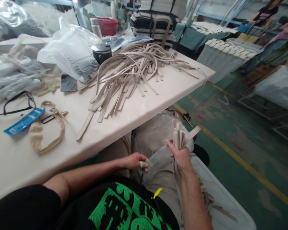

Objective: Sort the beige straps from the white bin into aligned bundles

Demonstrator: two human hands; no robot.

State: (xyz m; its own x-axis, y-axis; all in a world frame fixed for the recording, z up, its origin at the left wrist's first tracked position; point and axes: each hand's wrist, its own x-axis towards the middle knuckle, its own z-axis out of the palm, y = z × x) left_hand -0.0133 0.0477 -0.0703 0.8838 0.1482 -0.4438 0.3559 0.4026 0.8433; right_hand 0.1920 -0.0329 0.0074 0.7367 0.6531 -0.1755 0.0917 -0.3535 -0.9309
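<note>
My right hand (181,156) is closed around a bundle of flat beige straps (179,135). Their cut ends stick up above the fist, one end bends out to the right, and the long tails hang down beside my forearm. Left of it, over my lap, my left hand (137,161) is closed with curled fingers, a pale wrap on one finger. Thin clear plastic (158,156) reaches its fingertips; whether they pinch it I cannot make out. On the table lies a large loose pile of similar straps (129,76).
Along the white table (72,166) are eyeglasses (19,102), a blue packet (25,121), a beige band with buckle (48,131), a phone (68,83), a dark lidded mug (102,52) and plastic bags (69,48). A pale bin (232,204) with straps stands at my right. People work at far right.
</note>
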